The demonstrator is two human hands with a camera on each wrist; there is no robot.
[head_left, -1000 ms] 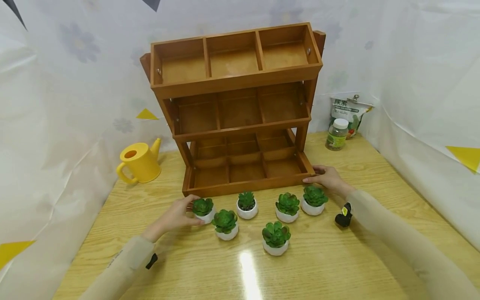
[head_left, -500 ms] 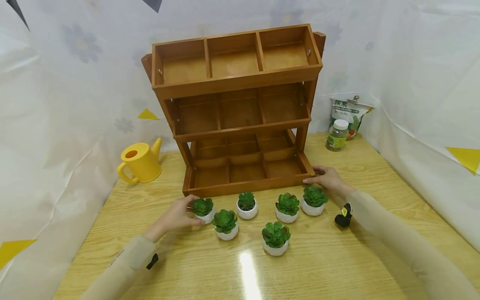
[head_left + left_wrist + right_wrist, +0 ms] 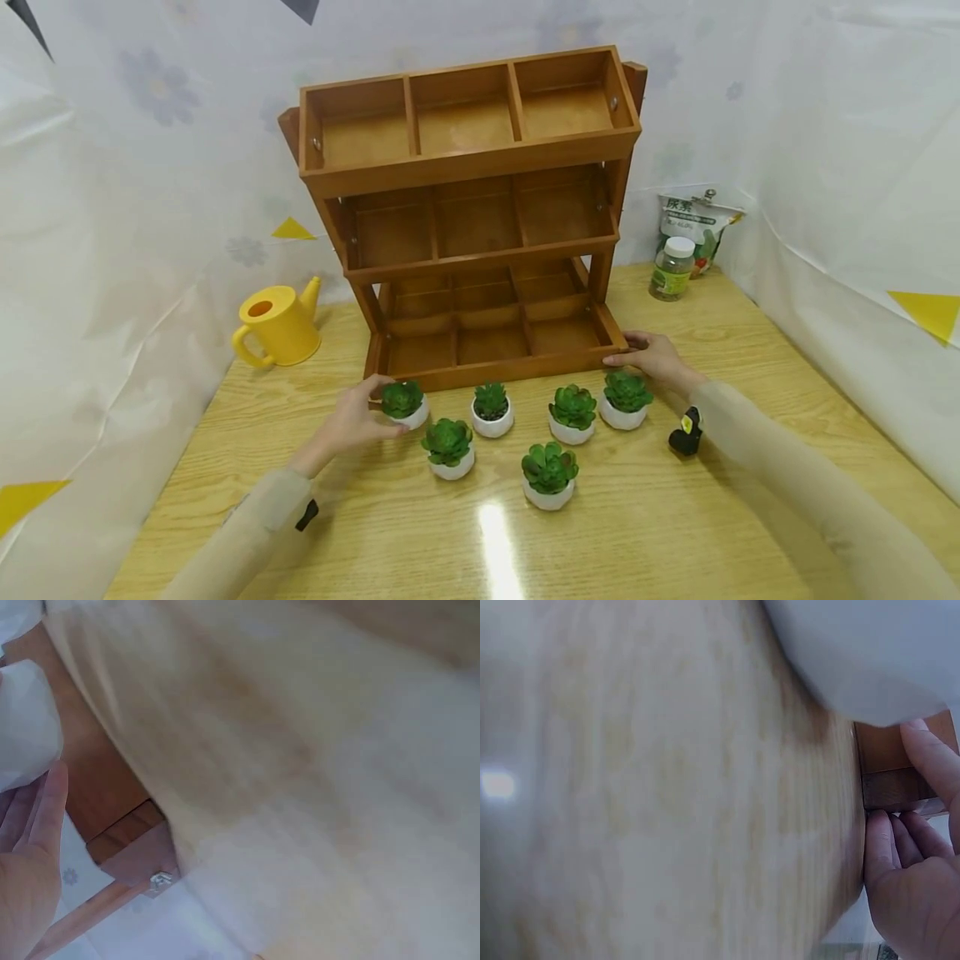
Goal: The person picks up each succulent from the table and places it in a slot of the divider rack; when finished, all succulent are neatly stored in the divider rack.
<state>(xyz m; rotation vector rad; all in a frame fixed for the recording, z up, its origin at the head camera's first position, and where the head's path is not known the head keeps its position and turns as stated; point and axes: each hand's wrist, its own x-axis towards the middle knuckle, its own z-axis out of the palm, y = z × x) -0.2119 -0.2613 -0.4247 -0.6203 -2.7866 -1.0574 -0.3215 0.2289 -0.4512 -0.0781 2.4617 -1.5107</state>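
Observation:
My left hand (image 3: 352, 422) grips the leftmost potted succulent (image 3: 402, 402), a green rosette in a white faceted pot, close to the front left corner of a brown wooden plant shelf (image 3: 480, 375). In the left wrist view that white pot (image 3: 28, 724) sits against the fingers, with the shelf behind it. At the shelf's front right corner, my right hand (image 3: 651, 360) holds the bottom tray, thumb on the front board and fingers along the side. The right wrist view shows this corner (image 3: 889, 787) between thumb and fingers. All three tiers have bare compartments.
Several more potted succulents stand before the shelf, among them a spiky one (image 3: 492, 412) and one nearest me (image 3: 549, 477). A yellow watering can (image 3: 279, 325) is at left. A lidded jar (image 3: 672, 271) and a clipped bag (image 3: 701, 221) stand back right.
My left hand has lifted the leftmost succulent slightly and moved it a little toward the shelf. The right hand stays at the shelf corner, and the other pots have not moved.

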